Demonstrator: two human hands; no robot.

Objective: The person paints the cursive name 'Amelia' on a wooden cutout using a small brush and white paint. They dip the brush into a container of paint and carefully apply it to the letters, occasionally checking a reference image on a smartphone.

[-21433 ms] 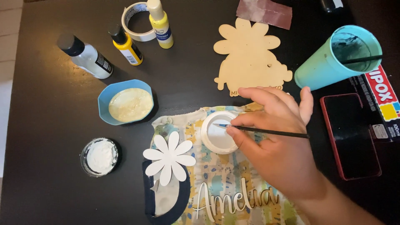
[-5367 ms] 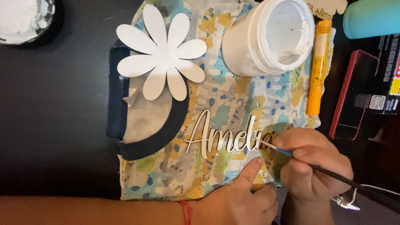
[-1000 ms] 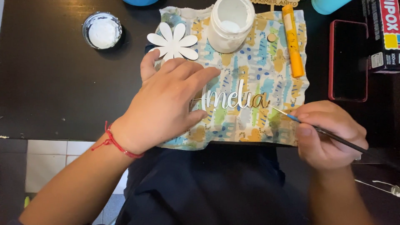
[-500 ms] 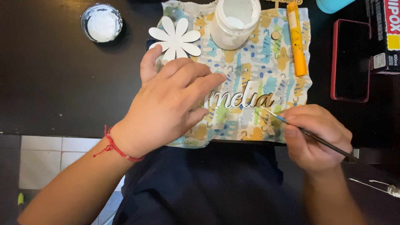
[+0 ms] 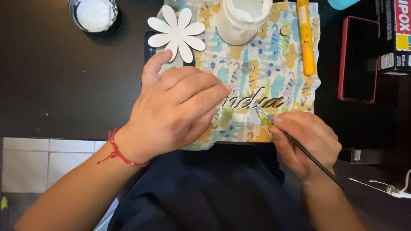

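A cut-out wooden name in script letters [image 5: 257,102] lies on a patterned cloth [image 5: 265,60] near the table's front edge. My left hand [image 5: 177,111] rests flat on the left end of the name, fingers pointing right, and hides its first letters. My right hand [image 5: 306,141] grips a thin dark paintbrush [image 5: 299,145]; the brush's tip touches the name's lower right part. A white daisy-shaped cut-out [image 5: 176,32] lies just beyond my left hand. An open jar of white paint [image 5: 242,17] stands on the cloth at the top.
An orange paint tube [image 5: 306,38] lies on the cloth's right side. A red-cased phone [image 5: 358,60] and a dark box [image 5: 394,36] sit further right. A small glass dish of white paint [image 5: 93,13] is at top left. White cord [image 5: 385,188] lies lower right.
The view has shifted so the cloth sits a little higher and closer. My left hand stays pressed on the name. My right hand has brought the brush tip left onto the letters.
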